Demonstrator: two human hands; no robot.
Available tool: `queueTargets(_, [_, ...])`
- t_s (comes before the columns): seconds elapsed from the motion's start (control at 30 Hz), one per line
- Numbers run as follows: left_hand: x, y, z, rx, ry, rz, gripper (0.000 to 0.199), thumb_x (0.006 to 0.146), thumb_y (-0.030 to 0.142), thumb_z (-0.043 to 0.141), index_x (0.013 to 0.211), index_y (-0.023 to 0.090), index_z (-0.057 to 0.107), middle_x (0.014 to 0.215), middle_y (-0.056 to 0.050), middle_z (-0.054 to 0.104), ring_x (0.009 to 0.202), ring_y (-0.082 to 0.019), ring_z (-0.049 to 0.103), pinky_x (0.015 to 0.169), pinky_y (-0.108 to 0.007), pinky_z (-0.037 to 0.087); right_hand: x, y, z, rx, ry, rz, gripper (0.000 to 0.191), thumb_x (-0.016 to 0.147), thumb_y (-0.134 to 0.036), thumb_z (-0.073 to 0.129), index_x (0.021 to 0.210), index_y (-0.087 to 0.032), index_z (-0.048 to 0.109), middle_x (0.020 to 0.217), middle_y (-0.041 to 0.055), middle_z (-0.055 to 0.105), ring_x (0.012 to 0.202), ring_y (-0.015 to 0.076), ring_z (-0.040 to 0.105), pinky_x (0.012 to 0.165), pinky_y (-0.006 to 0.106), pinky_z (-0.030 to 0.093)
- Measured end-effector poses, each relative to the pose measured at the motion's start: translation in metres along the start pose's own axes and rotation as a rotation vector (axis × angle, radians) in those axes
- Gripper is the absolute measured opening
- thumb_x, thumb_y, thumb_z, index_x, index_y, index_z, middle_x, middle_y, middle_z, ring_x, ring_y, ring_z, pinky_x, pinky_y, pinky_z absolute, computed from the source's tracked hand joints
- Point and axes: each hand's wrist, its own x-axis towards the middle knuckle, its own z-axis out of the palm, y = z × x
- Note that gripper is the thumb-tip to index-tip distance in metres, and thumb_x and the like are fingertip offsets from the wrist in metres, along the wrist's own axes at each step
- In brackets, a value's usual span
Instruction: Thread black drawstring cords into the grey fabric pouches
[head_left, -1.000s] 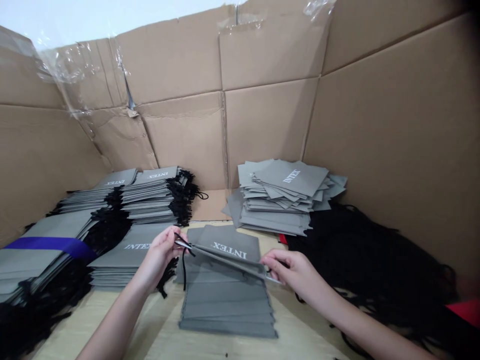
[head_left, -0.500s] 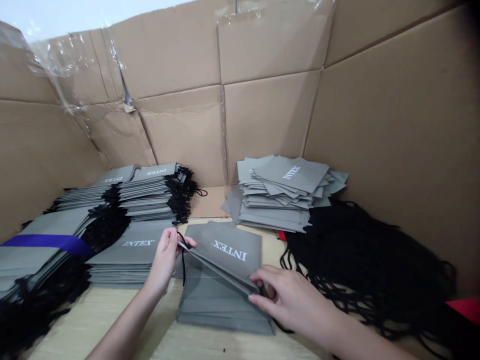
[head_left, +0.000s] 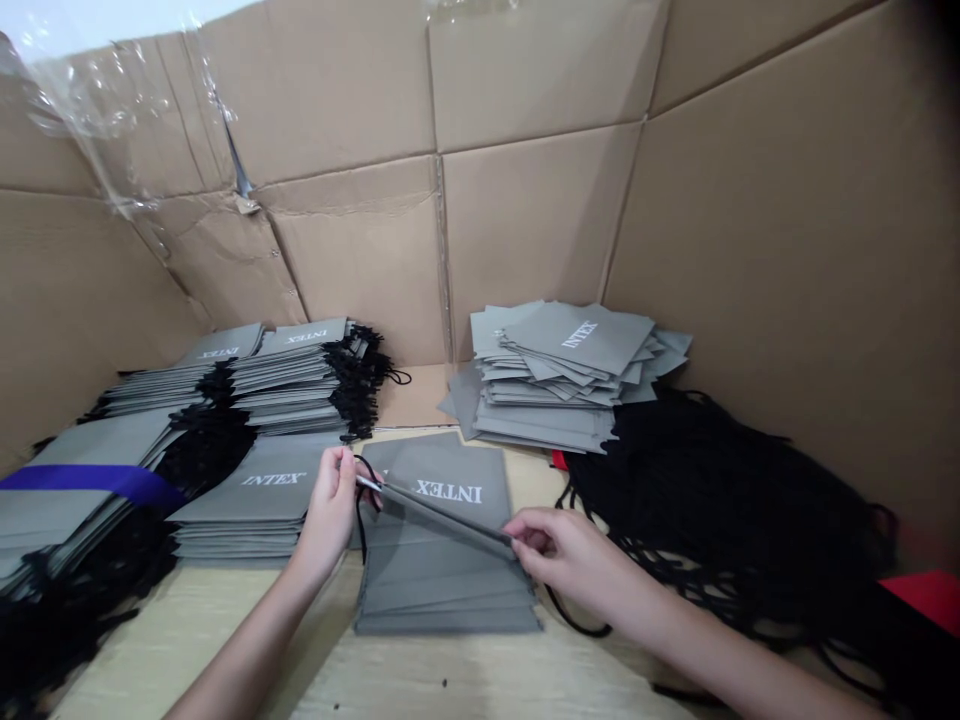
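A grey drawstring pouch (head_left: pixel 448 517) is stretched between my two hands, its long open edge slanting down to the right. My left hand (head_left: pixel 334 500) pinches the left corner, where a black cord loops and a thin, pale, shiny piece shows at the fingertips; I cannot make out what it is. My right hand (head_left: pixel 566 548) is closed on the right corner, and a black cord (head_left: pixel 581 625) hangs below it. Under the held pouch lies a stack of grey pouches (head_left: pixel 442 612). White INTEX lettering shows just behind the held edge.
To the left stand stacked pouches (head_left: pixel 236 540), corded bundles (head_left: pixel 289 390) and a bundle under a purple band (head_left: pixel 97 480). At the back right is a loose pile of pouches (head_left: pixel 577 350). Black cords (head_left: pixel 720 490) heap at the right. Cardboard walls (head_left: pixel 547 220) enclose the table (head_left: pixel 405 680).
My right hand has moved up and slightly left with its corner of the pouch. The pouch's opening now looks narrower, its edge more taut. The left hand keeps its pinch.
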Motion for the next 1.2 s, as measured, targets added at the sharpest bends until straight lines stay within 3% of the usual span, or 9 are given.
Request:
queueTargets(0.13, [-0.002,0.003,0.003,-0.048,-0.037,-0.049,0.03,0.081,0.05,0.045,0.079,0.02,0.039,0.065,0.005,0.058,0.045,-0.01,0.055,0.048,-0.022,0.042,0.0,-0.001,-0.001,-0.091,0.049,0.001,0.019,0.072,-0.016,0.044,0.079,-0.017,0.062,0.057,-0.0015,0.058,0.052,0.012,0.05,0.05,0.02,0.035])
queueTargets(0.33, [0.002,0.002,-0.003,-0.25,-0.052,-0.158,0.03,0.072,0.041,0.062,0.075,0.017,0.045,0.065,0.003,0.058,0.039,-0.004,0.042,0.041,-0.017,0.03,0.001,-0.002,-0.009,-0.206,0.147,-0.014,0.025,0.068,-0.013,0.043,0.079,-0.018,0.065,0.068,0.0016,0.061,0.059,0.0136,0.053,0.057,0.022,0.037])
queueTargets(0.43, [0.003,0.008,-0.01,-0.459,-0.137,-0.302,0.025,0.067,0.031,0.068,0.075,0.015,0.051,0.07,0.0,0.059,0.045,-0.006,0.045,0.047,-0.02,0.036,0.006,0.004,-0.01,-0.193,0.148,0.041,0.024,0.065,-0.015,0.045,0.075,-0.017,0.066,0.056,-0.0001,0.056,0.053,0.0132,0.049,0.053,0.021,0.034])
queueTargets(0.53, [0.003,0.014,-0.015,-0.538,-0.254,-0.433,0.028,0.071,0.039,0.062,0.066,0.014,0.053,0.073,-0.004,0.059,0.049,-0.01,0.049,0.052,-0.025,0.039,0.011,0.012,-0.011,-0.099,0.129,0.044,0.024,0.062,-0.016,0.044,0.07,-0.015,0.066,0.051,-0.0019,0.049,0.05,0.0117,0.044,0.049,0.021,0.03])
queueTargets(0.73, [0.0,0.017,-0.013,-0.043,-0.26,-0.3,0.035,0.073,0.042,0.061,0.055,0.012,0.059,0.046,0.003,0.047,0.043,-0.008,0.041,0.044,-0.02,0.029,0.018,0.025,-0.012,0.164,0.038,0.088,0.018,0.058,-0.019,0.045,0.062,-0.015,0.062,0.048,-0.0037,0.042,0.047,0.0102,0.039,0.045,0.02,0.028])
queueTargets(0.93, [0.004,0.032,-0.023,-0.506,-0.174,-0.254,0.054,0.075,0.049,0.055,0.038,0.016,0.034,0.077,-0.006,0.061,0.07,-0.016,0.056,0.062,-0.027,0.047,0.023,0.032,-0.017,0.328,0.021,0.144,0.016,0.058,-0.022,0.045,0.062,-0.015,0.059,0.048,-0.0039,0.043,0.046,0.0096,0.042,0.045,0.02,0.031])
queueTargets(1.0, [0.005,0.032,-0.026,-0.537,-0.143,-0.253,0.052,0.078,0.053,0.05,0.043,0.015,0.04,0.091,-0.009,0.062,0.081,-0.02,0.058,0.066,-0.031,0.05,0.024,0.03,-0.021,0.376,0.024,0.171,0.017,0.058,-0.023,0.045,0.063,-0.015,0.059,0.052,-0.003,0.046,0.046,0.0093,0.044,0.046,0.02,0.035])
queueTargets(1.1, [0.004,0.027,-0.022,-0.422,-0.119,-0.274,0.034,0.077,0.049,0.053,0.082,0.016,0.059,0.104,-0.01,0.06,0.082,-0.021,0.061,0.069,-0.035,0.051,0.023,0.025,-0.024,0.412,0.05,0.203,0.016,0.057,-0.026,0.046,0.061,-0.015,0.058,0.053,-0.0026,0.046,0.046,0.0088,0.045,0.046,0.02,0.038])
queueTargets(1.2, [0.003,0.019,-0.012,-0.294,-0.127,-0.237,0.045,0.069,0.036,0.067,0.107,0.02,0.051,0.112,-0.008,0.054,0.08,-0.017,0.062,0.069,-0.032,0.052,0.023,0.021,-0.024,0.426,0.055,0.243,0.017,0.057,-0.029,0.046,0.061,-0.016,0.057,0.047,-0.0047,0.041,0.04,0.0079,0.042,0.043,0.02,0.037])
